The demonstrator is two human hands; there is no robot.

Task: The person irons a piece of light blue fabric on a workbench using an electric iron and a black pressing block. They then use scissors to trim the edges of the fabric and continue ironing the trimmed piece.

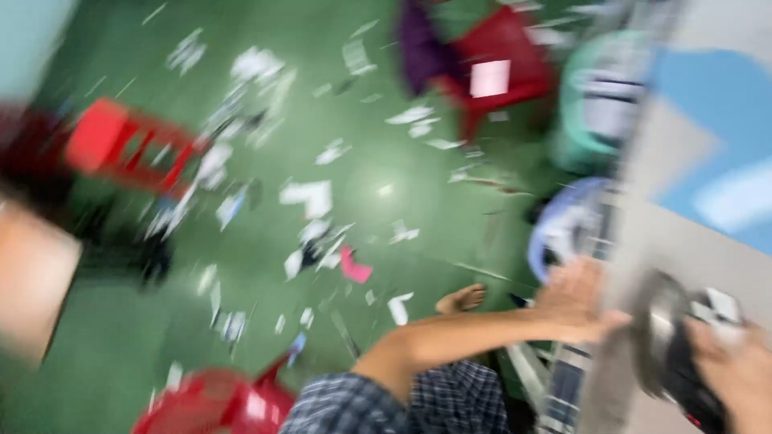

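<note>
A green floor (386, 201) strewn with white paper scraps (310, 195) fills the blurred view, red plastic stools (121, 145) left and far. At the grey tabletop (683, 241) edge, the left hand (575, 305) rests open; the right hand (736, 374) is clamped on a round metal-and-black object (667, 345), near right.

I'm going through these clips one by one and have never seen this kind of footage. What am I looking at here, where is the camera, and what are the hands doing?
There is no machine: a person wears one camera on the head, looking down, and the picture is badly blurred by motion. The left hand rests against the edge of a grey table. The right hand grips a dark and silvery object; the blur hides what it is. Below lie a green floor strewn with paper scraps, red stools, a red chair, the person's bare foot and checked clothing.
</note>
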